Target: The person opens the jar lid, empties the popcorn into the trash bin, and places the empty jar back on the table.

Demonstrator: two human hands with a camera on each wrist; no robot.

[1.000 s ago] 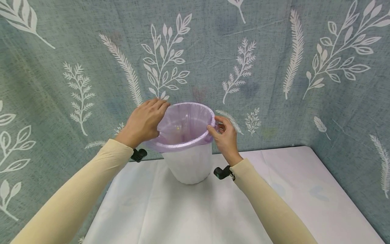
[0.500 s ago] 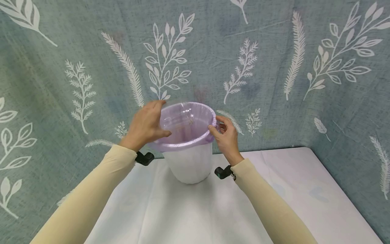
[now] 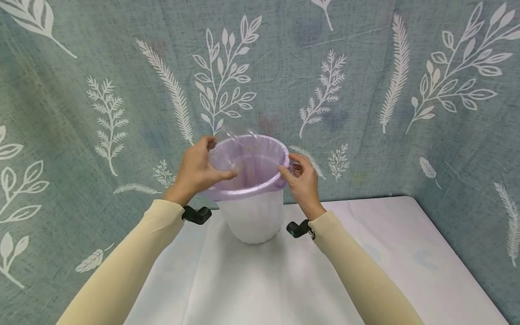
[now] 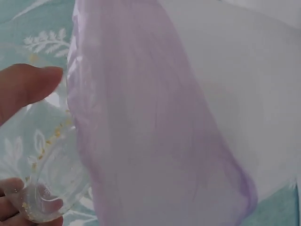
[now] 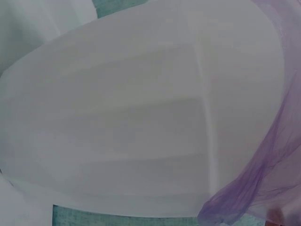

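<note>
A white bin (image 3: 252, 219) stands on the table, lined with a translucent purple trash bag (image 3: 243, 194) folded over its rim. Over the bin's left side, my left hand (image 3: 197, 167) holds a clear plastic cup (image 4: 59, 174), thumb on the near side and fingers on the far side. The see-through cup is tilted, with yellowish bits along its inside in the left wrist view; its outline is faint in the head view. My right hand (image 3: 302, 183) pinches the bag's folded edge at the bin's right rim, thumb on the near side.
The white-covered table (image 3: 325, 271) reaches back to a green-grey leaf-print cloth (image 3: 284, 67) hanging close behind the bin. The same cloth runs along the left and right sides. A dark wrist camera (image 3: 197, 215) sits under each wrist.
My left hand has shifted slightly to the right and turned, its thumb now over the bin's opening. The clear cup has risen from inside the bin to its rim. My right hand stays put.
</note>
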